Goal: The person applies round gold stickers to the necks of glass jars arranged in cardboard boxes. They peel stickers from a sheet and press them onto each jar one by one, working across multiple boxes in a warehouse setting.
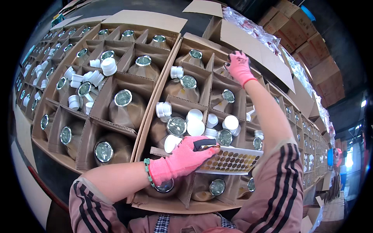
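My left hand [175,161], in a pink glove with dark-coated fingers, grips the edge of a white sheet of round gold stickers [235,160] above the divided carton. My right hand [238,68], gloved alike, reaches to a far compartment, its fingers bent down over the place where a jar stands. What its fingertips touch is hidden. Around my hands stand clear glass jars [176,126] with round open mouths, each in a cardboard cell. White ribbed plastic stoppers [195,122] lie in a cluster among the jars just beyond my left hand.
A second divided carton [134,112] of jars and loose white stoppers [91,79] adjoins on the left. More jar-filled cartons run off to both sides. Raised cardboard flaps [256,50] border the far side, with clear plastic wrap [252,27] and stacked brown boxes [307,39] behind.
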Available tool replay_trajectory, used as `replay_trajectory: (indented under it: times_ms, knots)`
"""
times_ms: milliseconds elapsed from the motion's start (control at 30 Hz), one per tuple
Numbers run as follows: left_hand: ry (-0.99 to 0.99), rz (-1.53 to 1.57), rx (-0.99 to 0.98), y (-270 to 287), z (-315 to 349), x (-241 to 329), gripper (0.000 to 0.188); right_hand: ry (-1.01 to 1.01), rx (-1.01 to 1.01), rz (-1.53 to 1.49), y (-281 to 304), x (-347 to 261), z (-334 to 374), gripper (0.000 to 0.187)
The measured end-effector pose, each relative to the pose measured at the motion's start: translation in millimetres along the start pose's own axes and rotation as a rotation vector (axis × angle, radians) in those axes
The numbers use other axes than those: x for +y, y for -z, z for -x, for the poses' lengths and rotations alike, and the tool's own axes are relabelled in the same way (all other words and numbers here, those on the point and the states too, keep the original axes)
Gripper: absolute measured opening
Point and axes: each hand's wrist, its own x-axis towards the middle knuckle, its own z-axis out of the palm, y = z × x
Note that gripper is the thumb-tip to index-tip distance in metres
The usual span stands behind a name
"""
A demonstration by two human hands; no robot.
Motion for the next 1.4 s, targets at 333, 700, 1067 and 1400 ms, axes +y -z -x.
replay_trajectory:
  times_ms: [333,700,1067,1400]
  knots:
    - [0.091,0.029,0.057,2.1,3.7,-2.7,0.019,0.374,-0.158,-0.829,165.6,-19.5,182.4,0.032]
    - [-0.045,-0.041,0.010,3.3,0.7,-5.6,0.021,0.323,-0.185,-0.660,147.6,-27.9,234.2,0.012]
    - [-0.039,0.117,0.027,2.5,3.4,-3.4,0.020,0.434,0.016,-0.701,146.5,-41.5,229.8,0.015]
    - [-0.040,-0.061,0.084,3.9,-1.3,-4.0,0.032,0.485,0.130,-0.632,134.6,-38.8,231.5,0.022]
